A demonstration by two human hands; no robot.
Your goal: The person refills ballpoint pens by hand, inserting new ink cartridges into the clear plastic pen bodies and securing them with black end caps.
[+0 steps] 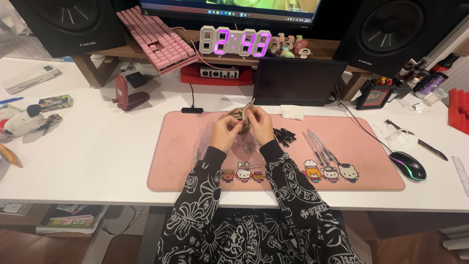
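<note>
Both hands meet above the middle of a pink desk mat (pixel 185 156). My left hand (pixel 225 132) and my right hand (pixel 261 125) together pinch a small tan, crumpled-looking object (pixel 241 114); a thin clear piece sticks up from it at the right. What the object is cannot be told. Under my wrists lie a few clear plastic parts (pixel 248 146). Right of my right hand sit a small heap of black caps (pixel 284 136) and a row of clear pen barrels (pixel 320 147).
A black mouse (pixel 408 165) rests at the mat's right edge, with a black pen (pixel 430 147) beyond. A dark tablet screen (pixel 298 81) stands behind the mat, below a digital clock (pixel 235 42). A pink keyboard (pixel 159 38) leans at the back left. A plush toy (pixel 19 121) lies far left.
</note>
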